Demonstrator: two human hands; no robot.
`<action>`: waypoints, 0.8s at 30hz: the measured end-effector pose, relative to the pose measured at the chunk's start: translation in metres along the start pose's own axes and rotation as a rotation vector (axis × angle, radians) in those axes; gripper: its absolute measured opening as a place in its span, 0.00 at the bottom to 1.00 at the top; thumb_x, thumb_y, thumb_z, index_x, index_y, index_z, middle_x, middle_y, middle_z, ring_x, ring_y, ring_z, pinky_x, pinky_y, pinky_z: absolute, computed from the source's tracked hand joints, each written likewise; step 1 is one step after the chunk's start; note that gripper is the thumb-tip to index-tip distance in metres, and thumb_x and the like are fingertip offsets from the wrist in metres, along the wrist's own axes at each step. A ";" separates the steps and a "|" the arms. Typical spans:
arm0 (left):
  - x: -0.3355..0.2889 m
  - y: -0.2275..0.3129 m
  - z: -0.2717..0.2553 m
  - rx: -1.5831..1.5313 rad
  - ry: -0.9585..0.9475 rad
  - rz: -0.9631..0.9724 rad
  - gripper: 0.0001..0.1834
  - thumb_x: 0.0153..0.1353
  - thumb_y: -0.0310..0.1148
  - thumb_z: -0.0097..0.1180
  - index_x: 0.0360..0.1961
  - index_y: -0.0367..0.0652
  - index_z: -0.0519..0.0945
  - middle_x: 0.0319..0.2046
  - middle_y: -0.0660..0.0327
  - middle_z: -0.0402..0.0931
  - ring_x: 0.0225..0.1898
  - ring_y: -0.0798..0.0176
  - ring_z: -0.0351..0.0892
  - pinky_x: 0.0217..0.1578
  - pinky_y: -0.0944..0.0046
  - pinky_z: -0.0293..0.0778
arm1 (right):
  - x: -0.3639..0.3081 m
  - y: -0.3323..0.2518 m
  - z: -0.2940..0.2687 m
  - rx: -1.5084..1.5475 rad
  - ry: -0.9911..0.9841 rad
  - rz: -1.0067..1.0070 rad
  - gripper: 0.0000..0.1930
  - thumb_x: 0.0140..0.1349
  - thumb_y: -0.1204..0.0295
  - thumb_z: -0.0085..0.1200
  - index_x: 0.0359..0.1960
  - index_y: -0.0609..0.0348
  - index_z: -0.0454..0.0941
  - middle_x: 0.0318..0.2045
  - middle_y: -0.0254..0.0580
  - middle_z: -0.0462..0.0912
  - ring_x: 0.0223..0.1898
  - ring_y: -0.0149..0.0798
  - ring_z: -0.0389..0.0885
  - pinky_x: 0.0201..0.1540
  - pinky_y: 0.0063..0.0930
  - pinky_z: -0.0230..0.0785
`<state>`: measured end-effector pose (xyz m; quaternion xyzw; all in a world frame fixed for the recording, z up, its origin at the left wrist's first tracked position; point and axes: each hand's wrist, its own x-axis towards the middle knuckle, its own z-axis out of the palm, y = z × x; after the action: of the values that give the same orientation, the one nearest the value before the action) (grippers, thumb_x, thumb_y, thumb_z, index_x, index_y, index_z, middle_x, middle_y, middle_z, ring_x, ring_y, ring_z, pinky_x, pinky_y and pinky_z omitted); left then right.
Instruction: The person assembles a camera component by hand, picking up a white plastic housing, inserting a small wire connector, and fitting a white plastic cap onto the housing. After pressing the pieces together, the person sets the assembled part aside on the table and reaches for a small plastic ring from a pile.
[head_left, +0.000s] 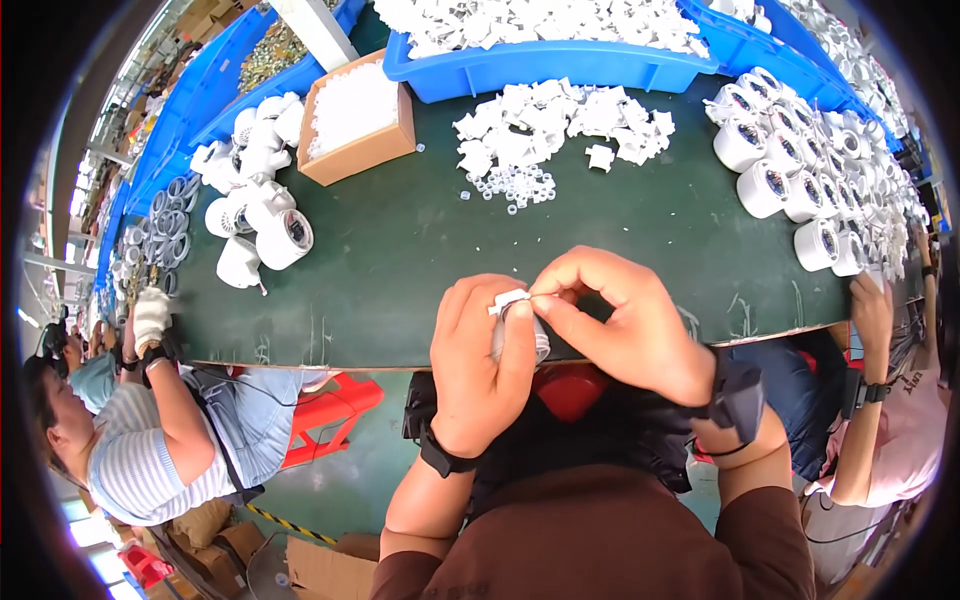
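1. So the left hand [475, 365] has its fingers curled around a white, round plastic housing [541, 346], thumb laid along the near side. The housing sits between the two hands, over the near edge of the dark green worktop [400, 250].

2. Up top of that is a small white moulded plastic piece [508, 300], tucked at the left thumb's tip and leaning a bit.

3. The right hand [615, 320] comes in from the other side, thumb and forefinger pinched together right by that piece. Might be something really thin between them, but it's too small to tell.

4. Past the hands there's a loose heap of white, star-like plastic parts [515, 130], with a scatter of tiny clear plastic rings [513, 187] just in front of it.

5. Left of the heap: an open brown cardboard box [370, 155] full of little white bits. Behind the heap, a long blue plastic bin [560, 72] piled high with more white parts.

6. White rounded camera-like units with dark round faces [285, 238] are bunched on the left, and a bigger crowd of white cylindrical units with dark faces [763, 188] fills the right.

7. Co-workers on both sides too: a white-gloved hand [152, 318] at far left, a bare hand [872, 305] at far right.
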<state>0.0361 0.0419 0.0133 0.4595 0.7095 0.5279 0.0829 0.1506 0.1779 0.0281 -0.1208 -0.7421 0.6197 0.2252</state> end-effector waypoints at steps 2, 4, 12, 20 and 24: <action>0.000 0.001 0.000 0.026 0.019 0.010 0.06 0.67 0.27 0.56 0.42 0.36 0.79 0.43 0.51 0.80 0.43 0.46 0.78 0.47 0.54 0.74 | 0.018 0.003 -0.027 -0.205 -0.132 -0.205 0.04 0.67 0.76 0.62 0.39 0.63 0.82 0.35 0.37 0.83 0.37 0.31 0.80 0.43 0.27 0.73; -0.002 -0.002 0.001 0.053 0.025 0.034 0.06 0.66 0.27 0.56 0.41 0.37 0.80 0.43 0.52 0.80 0.42 0.47 0.78 0.46 0.55 0.74 | 0.038 0.003 -0.048 -0.375 0.030 -0.036 0.07 0.67 0.73 0.63 0.41 0.62 0.82 0.36 0.40 0.83 0.37 0.35 0.81 0.41 0.27 0.73; -0.003 -0.004 0.003 -0.006 0.050 -0.022 0.05 0.66 0.27 0.57 0.40 0.38 0.80 0.42 0.53 0.81 0.42 0.49 0.78 0.46 0.55 0.74 | 0.061 0.045 -0.075 -1.003 0.108 -0.275 0.04 0.62 0.78 0.60 0.37 0.61 0.79 0.38 0.46 0.78 0.40 0.53 0.79 0.43 0.42 0.74; -0.001 0.001 0.003 0.038 0.033 0.024 0.07 0.70 0.26 0.52 0.38 0.34 0.81 0.41 0.52 0.80 0.42 0.55 0.80 0.45 0.60 0.75 | 0.026 0.003 -0.065 -0.842 0.038 -0.133 0.07 0.59 0.76 0.64 0.39 0.59 0.81 0.41 0.42 0.81 0.45 0.51 0.79 0.48 0.42 0.73; 0.001 0.005 0.007 0.113 0.052 0.060 0.06 0.69 0.26 0.53 0.39 0.34 0.80 0.41 0.52 0.80 0.42 0.54 0.80 0.45 0.59 0.75 | 0.039 0.030 -0.067 -0.959 0.079 -0.268 0.13 0.60 0.74 0.65 0.47 0.56 0.81 0.42 0.43 0.82 0.45 0.52 0.79 0.49 0.41 0.74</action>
<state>0.0429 0.0474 0.0141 0.4705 0.7261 0.5009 0.0223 0.1463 0.2598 0.0152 -0.1378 -0.9433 0.1695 0.2498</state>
